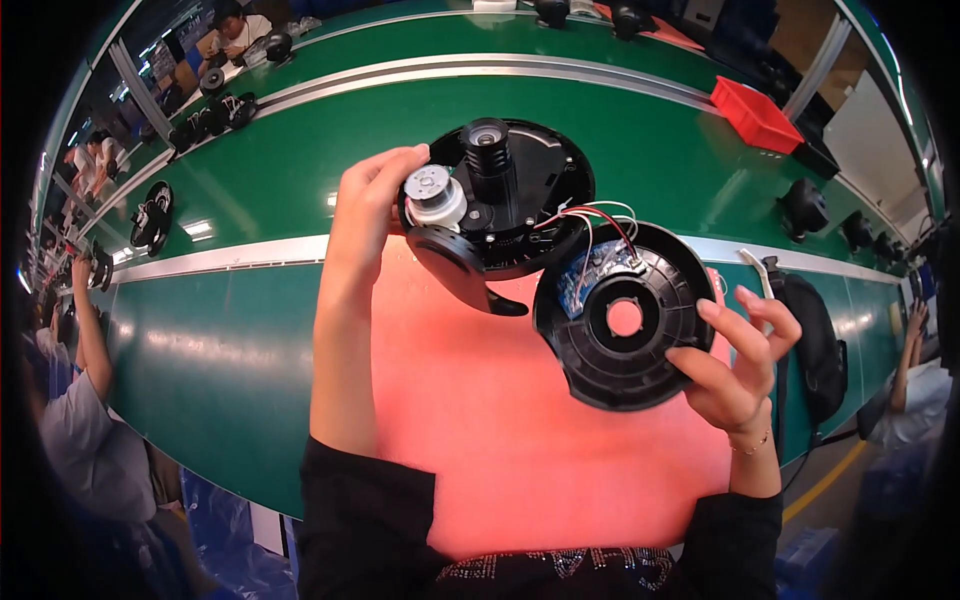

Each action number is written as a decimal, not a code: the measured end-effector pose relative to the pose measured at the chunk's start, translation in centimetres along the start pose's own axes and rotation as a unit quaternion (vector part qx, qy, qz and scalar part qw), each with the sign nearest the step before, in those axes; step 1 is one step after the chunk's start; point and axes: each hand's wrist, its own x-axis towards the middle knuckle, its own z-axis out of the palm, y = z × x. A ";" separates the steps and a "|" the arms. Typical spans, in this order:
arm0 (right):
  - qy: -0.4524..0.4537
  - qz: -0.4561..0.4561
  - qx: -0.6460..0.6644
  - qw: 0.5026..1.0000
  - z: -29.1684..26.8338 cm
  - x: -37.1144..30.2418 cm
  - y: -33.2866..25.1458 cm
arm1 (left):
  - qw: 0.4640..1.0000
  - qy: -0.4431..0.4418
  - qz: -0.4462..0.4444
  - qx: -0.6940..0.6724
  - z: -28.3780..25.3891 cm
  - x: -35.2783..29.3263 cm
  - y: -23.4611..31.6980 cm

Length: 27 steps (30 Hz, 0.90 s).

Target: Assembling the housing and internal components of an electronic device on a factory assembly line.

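My left hand (372, 195) is closed on the rim of a round black housing (545, 175), held tilted above the pink mat (455, 440). Inside that housing are a silver-and-white motor (433, 193) and a ribbed black post (488, 160); a curved black piece (450, 265) hangs at its lower edge. My right hand (737, 360) pinches the edge of a round black cover (625, 370) between thumb and fingers. A blue circuit board (590, 275) sits in the cover. Thin red and white wires (612, 215) join the two parts.
A red bin (757, 115) stands at the far right on the green conveyor (400, 120). Several black units, such as one at right (805, 208), rest along it. A black pouch-like item (812, 340) lies right of the mat. Other people (90, 420) work on both sides.
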 end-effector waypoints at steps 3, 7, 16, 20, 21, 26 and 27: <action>-0.007 0.028 0.022 0.999 -1.6 -0.4 -0.9 | 0.997 -0.037 0.008 -0.063 -0.3 -0.1 -0.2; -0.038 0.044 0.067 0.996 -3.0 -0.2 -2.0 | 0.993 -0.082 0.023 -0.076 -0.4 0.2 -0.4; -0.055 0.075 0.222 0.971 -4.4 1.2 -2.9 | 0.979 -0.165 0.119 0.000 -0.8 0.3 -1.0; -0.040 0.173 0.404 0.897 -3.6 1.2 -3.4 | 0.974 -0.222 -0.025 -0.033 -1.5 0.9 -1.1; -0.041 0.171 0.406 0.897 -3.4 1.0 -3.6 | 0.971 -0.228 -0.059 -0.039 -1.3 0.6 -1.3; -0.118 0.448 0.675 0.574 -4.1 -0.3 -4.0 | 0.872 -0.478 -0.103 0.017 1.5 -0.2 -2.9; -0.139 0.459 0.698 0.532 -4.0 -0.6 -3.9 | 0.835 -0.539 -0.106 0.017 2.0 -0.5 -3.2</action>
